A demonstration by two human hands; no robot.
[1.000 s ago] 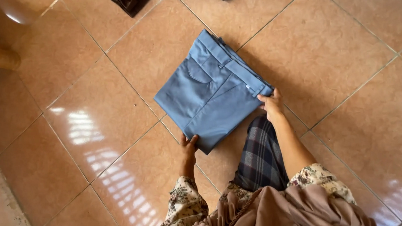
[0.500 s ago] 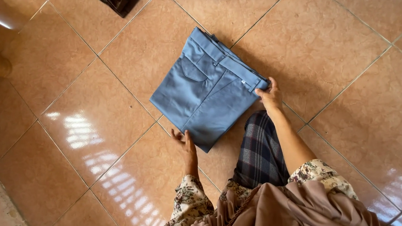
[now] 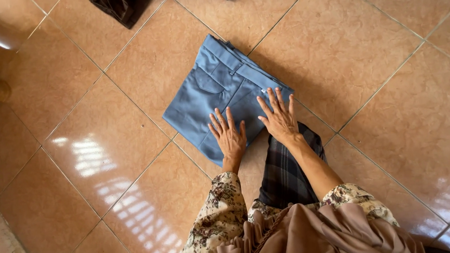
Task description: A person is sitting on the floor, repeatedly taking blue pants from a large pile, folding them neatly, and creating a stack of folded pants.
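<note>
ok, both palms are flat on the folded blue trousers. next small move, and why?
Probably slide both palms outward to press the fold flat. The left hand and right hand lie open, fingers spread, on the near edge of the folded blue trousers, which already sit as a compact square on the tiled floor. Nothing is gripped, so smoothing seems likelier than lifting.

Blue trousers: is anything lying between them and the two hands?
Nothing visible. Both hands lie flat, fingers spread, directly on the folded blue trousers: left hand near the lower corner, right hand near the right edge. The dark clothes lie apart at the top.
</note>
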